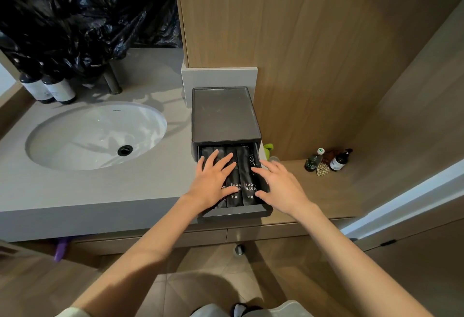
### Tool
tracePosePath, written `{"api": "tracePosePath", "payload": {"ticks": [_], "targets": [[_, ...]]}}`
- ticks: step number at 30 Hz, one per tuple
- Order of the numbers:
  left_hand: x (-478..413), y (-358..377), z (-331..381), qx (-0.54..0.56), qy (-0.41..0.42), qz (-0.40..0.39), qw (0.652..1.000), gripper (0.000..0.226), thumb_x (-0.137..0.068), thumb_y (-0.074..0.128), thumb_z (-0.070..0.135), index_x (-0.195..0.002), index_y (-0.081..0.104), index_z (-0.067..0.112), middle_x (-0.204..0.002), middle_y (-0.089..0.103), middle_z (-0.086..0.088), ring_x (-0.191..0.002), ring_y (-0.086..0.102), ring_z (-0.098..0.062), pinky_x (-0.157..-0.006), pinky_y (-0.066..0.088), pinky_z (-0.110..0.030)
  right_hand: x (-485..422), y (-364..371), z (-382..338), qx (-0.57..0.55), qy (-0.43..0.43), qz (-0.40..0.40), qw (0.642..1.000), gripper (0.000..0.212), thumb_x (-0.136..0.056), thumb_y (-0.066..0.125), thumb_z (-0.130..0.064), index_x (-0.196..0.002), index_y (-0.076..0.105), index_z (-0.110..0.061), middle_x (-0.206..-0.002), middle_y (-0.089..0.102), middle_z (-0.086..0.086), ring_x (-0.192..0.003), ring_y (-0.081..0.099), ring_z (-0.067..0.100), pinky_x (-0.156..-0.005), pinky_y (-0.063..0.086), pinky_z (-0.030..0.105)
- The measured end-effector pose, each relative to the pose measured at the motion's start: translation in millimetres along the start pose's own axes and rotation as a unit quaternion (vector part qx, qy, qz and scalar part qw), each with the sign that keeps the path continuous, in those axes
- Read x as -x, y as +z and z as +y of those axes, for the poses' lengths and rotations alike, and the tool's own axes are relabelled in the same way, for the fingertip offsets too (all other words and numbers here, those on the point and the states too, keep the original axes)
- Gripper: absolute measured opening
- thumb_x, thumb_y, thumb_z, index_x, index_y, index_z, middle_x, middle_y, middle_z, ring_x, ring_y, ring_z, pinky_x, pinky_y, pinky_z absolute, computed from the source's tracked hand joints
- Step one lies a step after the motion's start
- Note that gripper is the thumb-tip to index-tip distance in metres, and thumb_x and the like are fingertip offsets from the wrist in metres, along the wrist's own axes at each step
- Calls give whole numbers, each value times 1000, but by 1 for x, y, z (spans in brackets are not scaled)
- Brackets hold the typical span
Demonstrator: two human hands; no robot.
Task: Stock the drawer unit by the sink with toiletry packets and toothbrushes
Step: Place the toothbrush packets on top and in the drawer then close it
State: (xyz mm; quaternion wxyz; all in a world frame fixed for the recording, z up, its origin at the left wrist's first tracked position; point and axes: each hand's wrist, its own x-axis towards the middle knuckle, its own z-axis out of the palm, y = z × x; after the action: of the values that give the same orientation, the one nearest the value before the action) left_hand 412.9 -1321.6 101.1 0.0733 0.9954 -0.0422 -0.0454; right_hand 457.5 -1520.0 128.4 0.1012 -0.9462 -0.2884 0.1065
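Here, drawer unit (224,116): one, dark grey, at the right edge of the counter (75,191), back against the wall.
Drawer (233,212): one, drawn out toward the counter's front edge.
Toothbrush packets (248,188): black, lying lengthwise side by side in the drawer; three counted by their white lettering, two reading TOOTH BRUSH in full, the third half hidden under the left hand; any more hidden, cannot tell.
Dotted packet (251,160): one, at the drawer's back right corner; contents not readable.
Left hand (213,183): flat, palm down, fingers straight and spread, resting on the packets at the drawer's left side; gripping nothing.
Right hand (281,186): fingers straight and spread over the drawer's right wall, thumb tip touching the rightmost packet; gripping nothing.
Sink (50,126): one, white, oval, sunk into the counter left of the drawer unit, black drain in its middle.
Tap (113,78): one, at the counter's back edge, top hidden under crumpled black plastic (88,10).
Counter bottles (60,91): two, dark with pale labels, upright, side by side at the back left corner.
Ledge bottles (340,161): two, upright on the lower wooden ledge (313,203) right of the counter, one green with a white cap, one dark with a pump.
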Motion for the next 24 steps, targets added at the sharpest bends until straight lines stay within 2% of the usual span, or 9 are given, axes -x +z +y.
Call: {"api": "tracePosePath", "payload": {"ticks": [3,7,13,18,24], "targets": [[7,-6,-9,20,1,-52,998,91,-83,53,62,-152,5,28,-161,-8,8,-146,-20,-29,-114,-9,-56,-10,-3,-4,91,-22,-30,995,77,-85,67,-42,-150,27,-37,-162,14,-4,-150,4,26,-119,6,52],[4,-13,-12,10,2,-122,993,107,-76,62,61,-152,-4,26,-160,-14,8,-142,-28,-29,-112,-15,-59,-27,-4,-10,176,-46,-96,979,99,-75,71,-55,-153,13,-37,-163,5,-2,-149,-11,34,-113,-7,63],[-2,-16,-15,3,1,-163,987,111,-75,68,57,-152,-4,25,-160,-13,9,-142,-30,-26,-112,-15,-61,-48,-7,-11,222,-58,-159,960,113,-69,69,-66,-154,3,-33,-164,0,-2,-147,-17,37,-107,-10,70],[-2,-13,-16,18,18,-157,987,111,-75,69,55,-152,-3,24,-160,-11,9,-142,-29,-25,-114,-15,-59,-51,-4,-11,235,-64,-164,956,118,-69,67,-68,-154,-4,-30,-164,-3,1,-147,-18,35,-108,-10,70],[-10,-19,-27,8,29,-154,988,115,-69,69,61,-152,-1,24,-161,-2,8,-145,-23,-22,-114,-12,-59,-53,-6,-10,224,-69,-173,957,118,-69,66,-70,-154,-5,-28,-164,-3,2,-147,-18,33,-107,-12,69]]}}
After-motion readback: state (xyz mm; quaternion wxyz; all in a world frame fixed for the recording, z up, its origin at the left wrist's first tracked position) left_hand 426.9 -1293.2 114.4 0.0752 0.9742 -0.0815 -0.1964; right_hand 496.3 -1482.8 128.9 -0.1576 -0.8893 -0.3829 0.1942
